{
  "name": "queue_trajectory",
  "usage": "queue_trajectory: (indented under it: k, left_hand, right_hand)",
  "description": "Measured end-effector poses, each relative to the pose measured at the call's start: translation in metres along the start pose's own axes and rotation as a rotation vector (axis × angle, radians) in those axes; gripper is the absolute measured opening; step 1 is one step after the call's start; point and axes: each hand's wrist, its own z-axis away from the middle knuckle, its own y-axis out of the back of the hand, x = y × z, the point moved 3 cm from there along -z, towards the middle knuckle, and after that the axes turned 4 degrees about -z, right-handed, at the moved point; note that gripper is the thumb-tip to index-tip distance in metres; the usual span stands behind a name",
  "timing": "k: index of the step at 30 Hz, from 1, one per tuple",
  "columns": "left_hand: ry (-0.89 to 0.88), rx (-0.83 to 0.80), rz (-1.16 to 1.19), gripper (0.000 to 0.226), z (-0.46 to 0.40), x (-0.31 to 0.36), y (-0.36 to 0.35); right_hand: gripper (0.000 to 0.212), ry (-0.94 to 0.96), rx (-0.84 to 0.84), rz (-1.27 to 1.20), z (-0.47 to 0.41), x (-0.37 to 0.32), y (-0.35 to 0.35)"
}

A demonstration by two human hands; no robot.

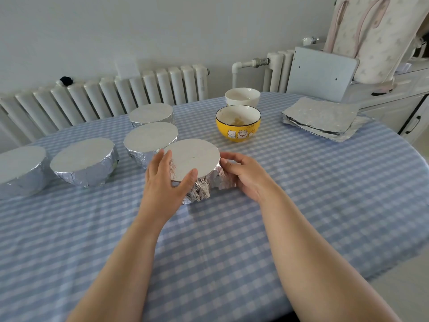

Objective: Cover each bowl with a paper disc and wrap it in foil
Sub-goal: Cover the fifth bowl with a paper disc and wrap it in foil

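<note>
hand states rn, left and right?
Left hand: open, fingers pressing foil against the bowl.
Right hand: fingers curled, gripping the foil at the bowl's side.

Five foil-wrapped bowls stand on the table: one between the fingers of both hands [193,169], one just beyond the left fingertips [150,145], one farther back [151,115], and two off to the left of the left fingers [84,161] [22,169]. Two bare bowls sit beyond the right fingers, a yellow one [238,123] and a white one [242,96] behind it. One stack of foil sheets [321,118] lies well to the right of the right fingers. Two hands are in view, left [166,180] and right [243,174].
</note>
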Motion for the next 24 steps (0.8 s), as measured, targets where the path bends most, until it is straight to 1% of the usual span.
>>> queue_trajectory:
  k: [3, 6, 12, 15, 21, 24]
  left_hand:
    - [0.002, -0.008, 0.013, 0.096, 0.0, 0.0, 0.001]
    - [0.011, -0.022, 0.015, 0.097, 0.0, 0.001, 0.001]
    - [0.011, -0.012, 0.017, 0.094, 0.0, 0.001, 0.0]
    - [0.004, 0.0, 0.004, 0.088, -0.001, 0.001, 0.0]
    - [0.003, 0.008, -0.014, 0.099, -0.003, 0.0, 0.001]
    - [0.004, 0.006, 0.015, 0.11, -0.003, -0.003, 0.002]
  right_hand:
    - [0.02, 0.002, 0.016, -0.022, -0.002, 0.0, 0.0]
    - [0.012, 0.034, 0.068, 0.043, -0.002, 0.0, 0.0]
    - [0.018, 0.135, 0.172, 0.235, -0.004, 0.003, -0.002]
    - [0.023, 0.134, 0.202, 0.26, -0.004, 0.003, -0.004]
    - [0.018, 0.081, 0.245, 0.209, -0.005, 0.003, -0.01]
    - [0.022, 0.033, 0.265, 0.2, -0.005, 0.002, -0.011]
